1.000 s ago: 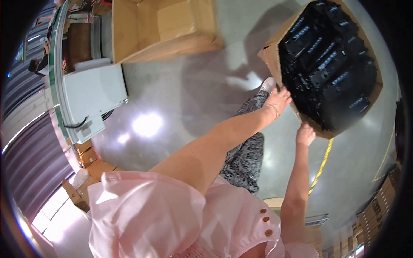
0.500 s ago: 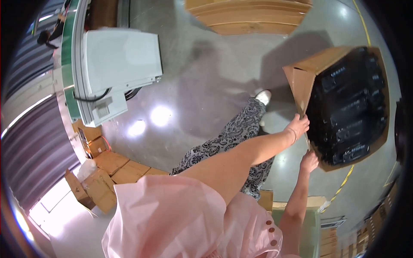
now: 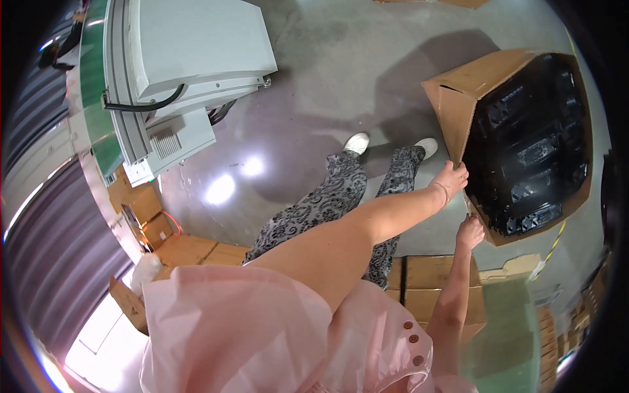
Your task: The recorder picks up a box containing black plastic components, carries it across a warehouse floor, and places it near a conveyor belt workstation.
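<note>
A large open cardboard box [image 3: 447,121] stands on the right of the head view. Black parts wrapped in shiny, clear plastic [image 3: 531,147] fill it up close to the rim. My left hand [image 3: 452,183] grips the box's near left edge, fingers curled over the cardboard. Just below it, my right hand [image 3: 470,232] is closed on the same side near the lower corner. Part of each hand's fingers is hidden behind the cardboard. The box's underside cannot be seen.
A grey-white machine [image 3: 203,46] with a black cable stands at the upper left beside a green-topped bench [image 3: 95,85]. Cardboard boxes [image 3: 187,249] lie at the lower left. Another brown box [image 3: 432,281] and a green surface [image 3: 511,327] are near my right arm.
I have stepped along the floor, and the box has come with my hands. The machine looks nearer, the far brown boxes have slid almost out of view, and both my shoes now show fully.
</note>
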The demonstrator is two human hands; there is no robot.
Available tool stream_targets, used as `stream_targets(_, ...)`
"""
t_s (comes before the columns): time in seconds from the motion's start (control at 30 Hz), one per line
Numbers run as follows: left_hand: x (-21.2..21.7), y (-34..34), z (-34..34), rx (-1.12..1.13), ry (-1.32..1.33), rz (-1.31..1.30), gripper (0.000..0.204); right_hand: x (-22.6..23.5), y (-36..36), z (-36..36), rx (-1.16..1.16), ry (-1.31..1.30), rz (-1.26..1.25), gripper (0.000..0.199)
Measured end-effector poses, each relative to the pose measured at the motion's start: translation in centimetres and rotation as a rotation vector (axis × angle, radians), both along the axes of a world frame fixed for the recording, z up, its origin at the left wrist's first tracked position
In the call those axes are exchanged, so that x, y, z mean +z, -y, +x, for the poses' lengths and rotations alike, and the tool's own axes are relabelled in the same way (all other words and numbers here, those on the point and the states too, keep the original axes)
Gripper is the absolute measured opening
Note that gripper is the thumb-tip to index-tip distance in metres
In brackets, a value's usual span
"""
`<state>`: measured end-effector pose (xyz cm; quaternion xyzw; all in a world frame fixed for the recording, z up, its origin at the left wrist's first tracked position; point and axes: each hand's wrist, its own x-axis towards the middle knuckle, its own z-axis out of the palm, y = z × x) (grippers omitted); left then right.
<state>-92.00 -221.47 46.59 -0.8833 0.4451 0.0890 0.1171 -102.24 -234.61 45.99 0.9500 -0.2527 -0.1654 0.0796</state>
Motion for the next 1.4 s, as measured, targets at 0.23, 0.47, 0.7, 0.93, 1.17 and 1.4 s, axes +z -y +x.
stream_targets(0.23,1.3,-12.6,-9.8,-0.023,-0.098,-0.024,0.037,0.0,-12.5,-10.9,-0.018,0.004,0.037,0.016)
stream_targets(0.47,1.3,-24.5,-18.9,-0.097,-0.035,0.007,0.043,-0.8,-23.8,-19.3,-0.045,-0.005,0.037,0.017)
stream_targets(0.7,1.3,-35.3,-26.0,-0.331,-0.074,0.19,0.052,-1.1,-36.0,-29.1,-0.178,0.007,-0.002,0.014)
stream_targets(0.93,3.1,-44.0,-30.3,-0.315,-0.127,0.097,0.045,0.6,-45.3,-34.6,-0.227,-0.039,0.034,0.014)
stream_targets(1.17,3.8,-54.9,-34.1,-0.251,-0.148,0.023,0.047,1.8,-56.4,-38.2,-0.229,-0.007,0.059,0.013)
stream_targets(1.4,5.8,-65.6,-38.5,-0.289,-0.199,0.059,0.048,4.4,-67.8,-43.0,-0.287,-0.035,0.073,0.013)
